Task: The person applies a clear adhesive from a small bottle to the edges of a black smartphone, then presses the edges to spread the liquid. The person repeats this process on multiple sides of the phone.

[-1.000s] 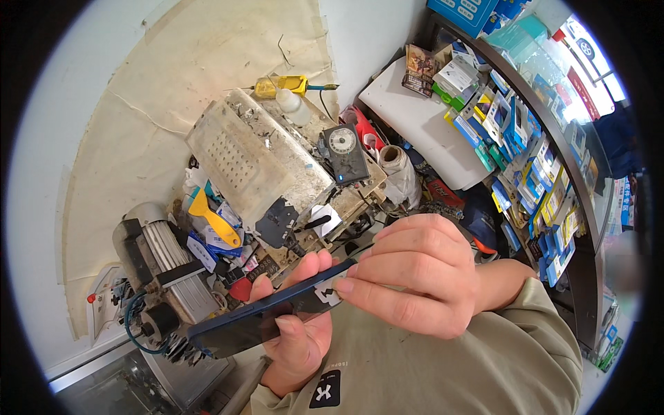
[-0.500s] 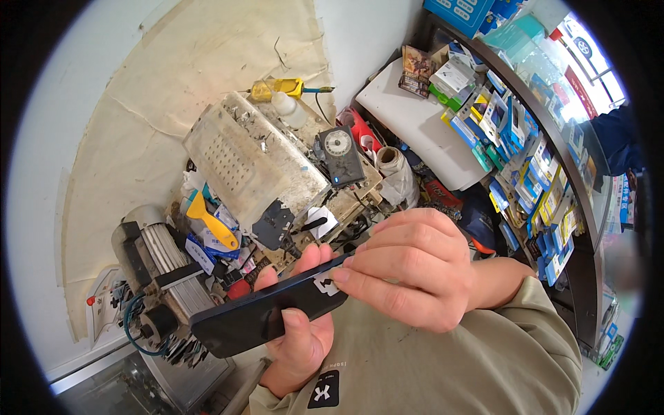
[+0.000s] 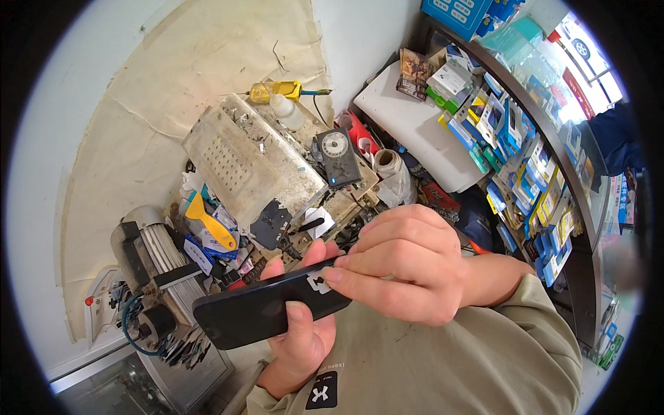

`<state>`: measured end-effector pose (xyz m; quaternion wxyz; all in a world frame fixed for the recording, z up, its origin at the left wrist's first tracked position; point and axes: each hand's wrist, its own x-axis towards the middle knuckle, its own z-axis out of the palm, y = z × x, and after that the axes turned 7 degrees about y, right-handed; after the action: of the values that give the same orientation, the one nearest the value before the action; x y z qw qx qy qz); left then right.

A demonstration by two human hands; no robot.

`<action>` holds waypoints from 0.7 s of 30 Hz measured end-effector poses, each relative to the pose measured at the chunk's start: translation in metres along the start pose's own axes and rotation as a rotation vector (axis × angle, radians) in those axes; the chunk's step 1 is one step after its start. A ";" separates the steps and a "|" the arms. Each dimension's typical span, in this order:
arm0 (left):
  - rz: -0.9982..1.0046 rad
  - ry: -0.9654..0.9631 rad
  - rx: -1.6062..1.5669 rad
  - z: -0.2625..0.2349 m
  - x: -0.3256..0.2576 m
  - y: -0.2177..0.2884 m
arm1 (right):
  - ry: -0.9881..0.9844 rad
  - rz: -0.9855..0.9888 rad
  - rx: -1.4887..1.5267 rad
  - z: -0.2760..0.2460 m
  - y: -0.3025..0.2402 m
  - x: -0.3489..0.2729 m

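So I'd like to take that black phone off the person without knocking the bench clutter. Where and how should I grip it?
Probably by the free left end of the black phone, which sticks out past the left hand over the motor. Come from the left, pinching its long edges. The right hand covers the other end, so that side is blocked.

my left hand (image 3: 299,332) sits low in the centre of the frame, palm up, fingers curled closed. my right hand (image 3: 408,266) reaches in from the right, fingertips (image 3: 332,274) pinched.
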<state>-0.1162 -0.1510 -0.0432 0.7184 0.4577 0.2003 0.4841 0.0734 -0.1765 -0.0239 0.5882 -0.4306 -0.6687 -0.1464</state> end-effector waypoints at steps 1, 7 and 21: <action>-0.009 0.015 -0.020 0.000 0.000 0.000 | 0.010 0.001 -0.005 0.002 0.000 0.000; -0.026 0.037 -0.006 0.001 -0.001 -0.001 | 0.026 0.020 -0.001 0.007 -0.002 -0.002; -0.077 0.390 -0.366 -0.043 -0.019 0.004 | -0.206 0.550 -0.032 0.045 0.124 0.020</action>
<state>-0.1588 -0.1474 -0.0644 0.7548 0.2105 0.2614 0.5636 0.1378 -0.0639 -0.0561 0.5281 -0.6175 -0.5805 0.0523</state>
